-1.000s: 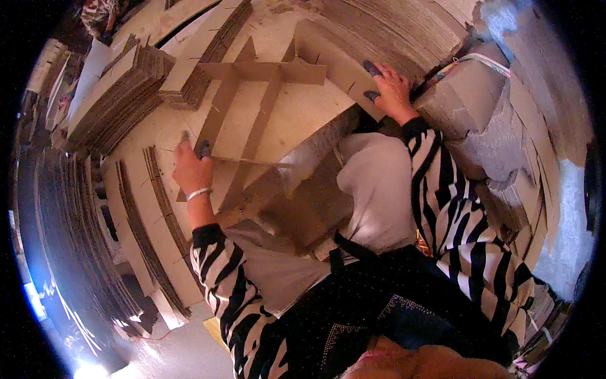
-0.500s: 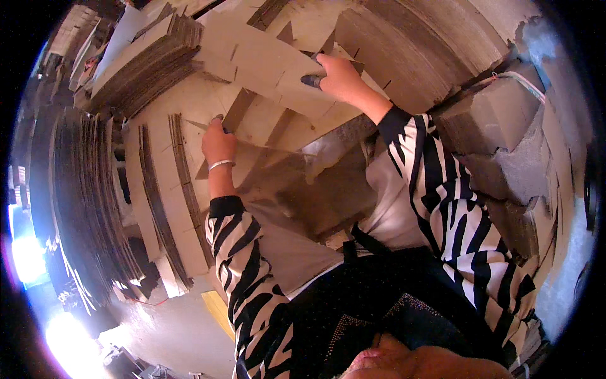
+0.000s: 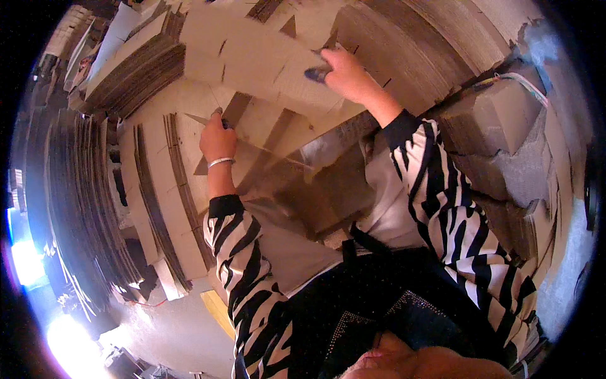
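Observation:
My right hand [image 3: 346,76], dark covering on its thumb, pinches the right part of a long slotted cardboard strip [image 3: 252,60]. This strip lies slantwise across the far part of the worktable. Short cardboard cross pieces [image 3: 283,129] stand on edge below it, apparently meeting its near edge. Nearer and to the left, my left hand [image 3: 218,140] is closed at the end of a cardboard divider piece [image 3: 197,118]; its thumb and fingertips are bunched together. My fingers cover part of that piece, so how it joins the others is hidden.
A tall cardboard stack [image 3: 136,79] stands at the far left, another [image 3: 404,54] at the far right. Narrow slotted strips [image 3: 180,174] lie left of my left hand, beside upright sheets [image 3: 82,202]. Wrapped bundles [image 3: 499,126] and a pale cord [image 3: 521,79] are on the right.
The long slotted strip has shifted slightly left and toward the far side. My right hand has moved slightly right; my left hand stays almost in place. Both remain closed.

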`<state>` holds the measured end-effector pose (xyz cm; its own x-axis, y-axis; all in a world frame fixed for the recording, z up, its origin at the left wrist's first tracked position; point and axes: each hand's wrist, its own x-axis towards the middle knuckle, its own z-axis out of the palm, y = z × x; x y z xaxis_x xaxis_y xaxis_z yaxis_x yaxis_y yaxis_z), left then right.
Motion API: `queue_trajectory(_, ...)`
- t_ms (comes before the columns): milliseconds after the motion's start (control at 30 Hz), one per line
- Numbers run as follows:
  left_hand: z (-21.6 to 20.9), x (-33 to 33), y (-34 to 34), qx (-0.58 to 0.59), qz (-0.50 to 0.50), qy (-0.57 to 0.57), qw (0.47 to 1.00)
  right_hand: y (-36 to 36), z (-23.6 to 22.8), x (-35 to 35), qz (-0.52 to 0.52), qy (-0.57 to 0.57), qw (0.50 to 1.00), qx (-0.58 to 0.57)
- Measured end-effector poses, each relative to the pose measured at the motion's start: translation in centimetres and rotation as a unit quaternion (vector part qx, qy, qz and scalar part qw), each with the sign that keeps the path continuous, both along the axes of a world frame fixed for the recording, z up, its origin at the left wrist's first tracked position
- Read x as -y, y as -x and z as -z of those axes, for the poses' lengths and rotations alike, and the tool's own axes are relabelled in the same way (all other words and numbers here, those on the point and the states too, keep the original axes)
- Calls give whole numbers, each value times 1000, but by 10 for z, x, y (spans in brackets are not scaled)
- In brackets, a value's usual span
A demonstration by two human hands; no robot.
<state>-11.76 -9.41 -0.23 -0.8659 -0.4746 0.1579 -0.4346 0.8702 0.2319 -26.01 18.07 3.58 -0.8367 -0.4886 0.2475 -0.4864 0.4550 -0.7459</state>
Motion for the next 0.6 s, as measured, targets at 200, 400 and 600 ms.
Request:
queue_trajectory(200, 3, 9, -8, 36, -23, 35, 998, -9, -7, 0, 18, -79, 995, -55)
queue_trajectory(400, 2, 0, -1, 40, -33, 26, 998, -26, -7, 11, -29, -99, 981, -162)
queue_trajectory(600, 1, 6, -15, 33, -53, 27, 998, -49, 28, 20, -15, -36, 986, -165)
